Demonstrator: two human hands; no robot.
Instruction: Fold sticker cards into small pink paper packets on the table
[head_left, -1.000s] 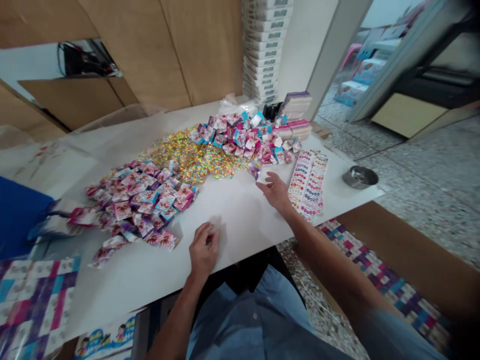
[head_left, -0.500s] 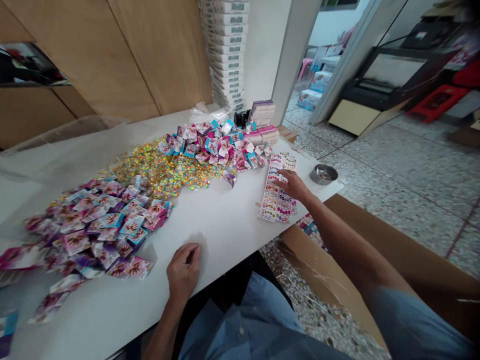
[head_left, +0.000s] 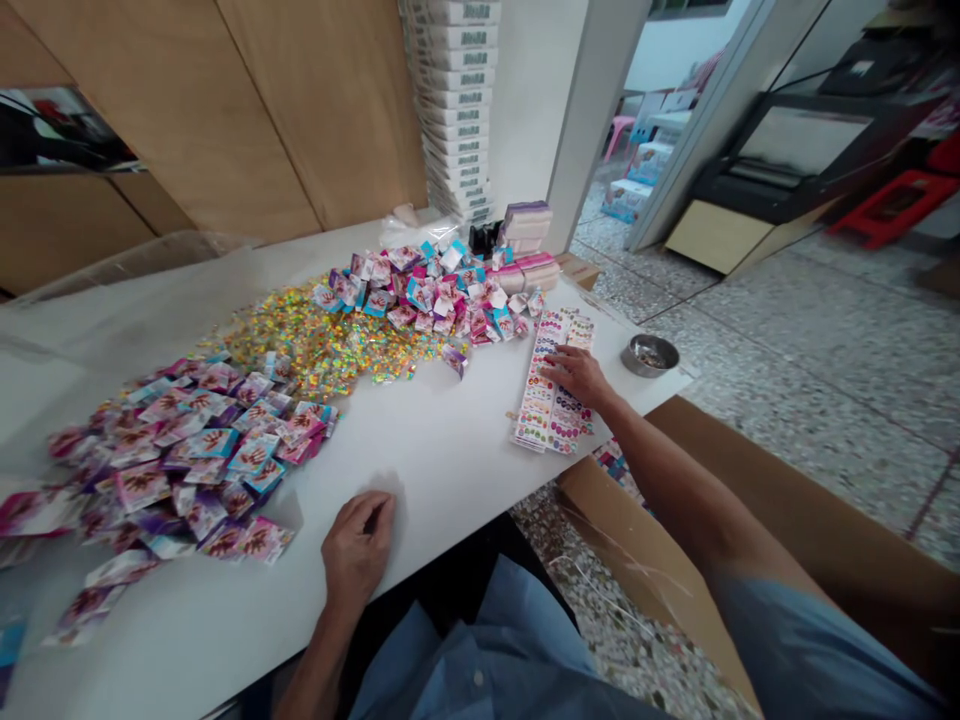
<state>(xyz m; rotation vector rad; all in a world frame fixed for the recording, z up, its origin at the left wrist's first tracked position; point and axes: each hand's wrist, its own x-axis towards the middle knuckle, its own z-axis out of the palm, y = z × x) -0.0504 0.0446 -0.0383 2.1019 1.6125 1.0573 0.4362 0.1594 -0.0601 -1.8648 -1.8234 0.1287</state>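
Printed sheets (head_left: 536,400) lie left of the metal bowl (head_left: 649,356), beneath the right hand (head_left: 583,376), its fingers apart. Farther left of the bowl, the left hand (head_left: 357,545) curls, around what I cannot tell.

We see a smooth, matt white tabletop (head_left: 450,440), sticker sheets (head_left: 536,415) of printed, slightly glossy paper, a shiny metal bowl (head_left: 637,371), glossy plastic-looking yellow packets (head_left: 337,355), small boxes (head_left: 212,442) of printed card, smooth wood-looking panels (head_left: 360,110), a matt cardboard carton (head_left: 637,530) and a matt cloth shirt (head_left: 517,680)
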